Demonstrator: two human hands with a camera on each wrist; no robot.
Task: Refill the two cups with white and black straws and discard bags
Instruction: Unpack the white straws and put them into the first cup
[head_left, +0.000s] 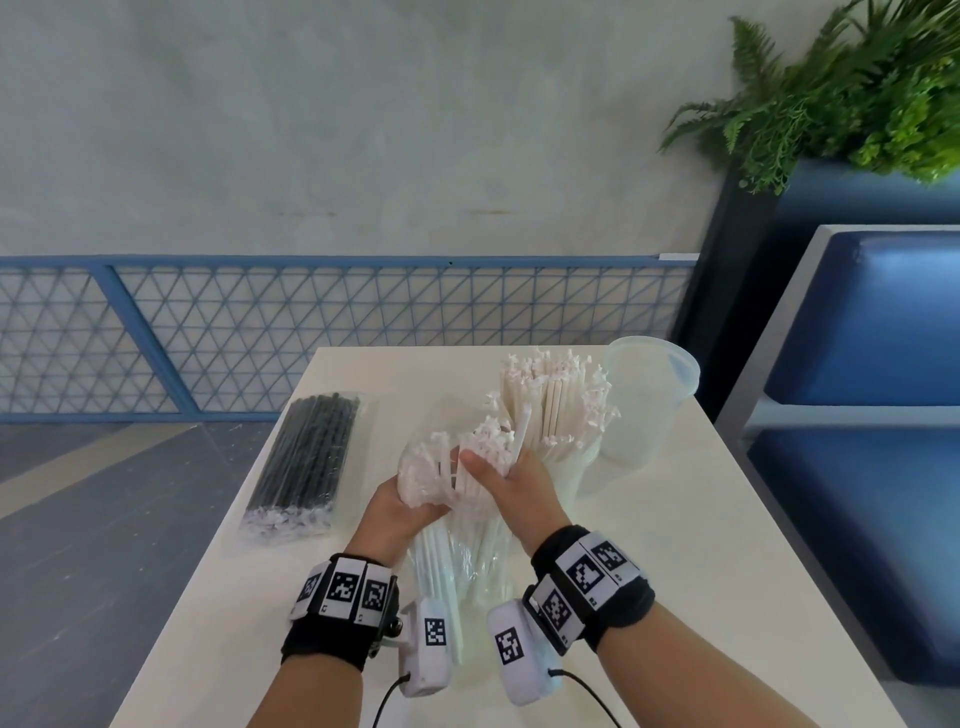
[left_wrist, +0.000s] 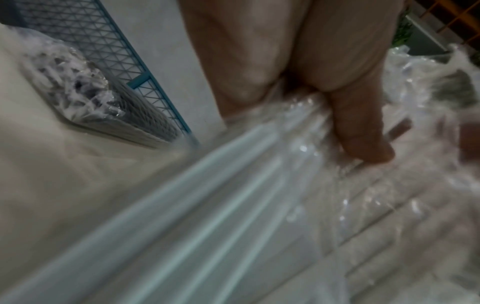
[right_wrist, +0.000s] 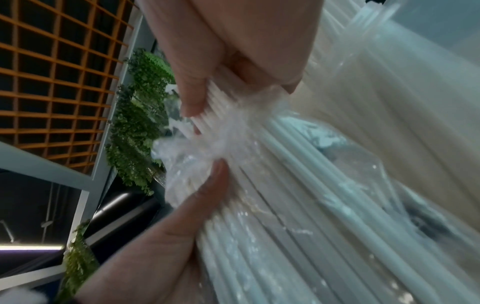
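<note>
Wrist bands with black-and-white markers (head_left: 343, 590) are being worn on both forearms, nearest the head camera. Just past them, a clear plastic bag (head_left: 447, 561) of white straws (head_left: 485, 449) is being held up over the tabletop (head_left: 675, 545) by both hands. The bag's upper part is being gripped by the left hand (head_left: 397, 512), fingers curled round the crinkled plastic; in the left wrist view the thumb (left_wrist: 361, 133) is being pressed into the plastic over the straws. A bunch of the white straws is being clasped by the right hand (head_left: 511, 480) at the bag's open end, thumb on the near side and fingers wrapped behind. In the right wrist view the straws are being pinched between thumb (right_wrist: 182, 216) and fingers (right_wrist: 192, 92), with loose plastic bunched around them; that view is blurred.

Behind the right hand, one cup (head_left: 566, 467) is being filled with more white straws (head_left: 558, 395), standing upright and fanned out. An empty translucent cup (head_left: 647, 395) is being left just beside it, at the far right corner. A sealed bag of black straws (head_left: 304, 462) is being left lying flat on the left side, well apart from the hands.
</note>
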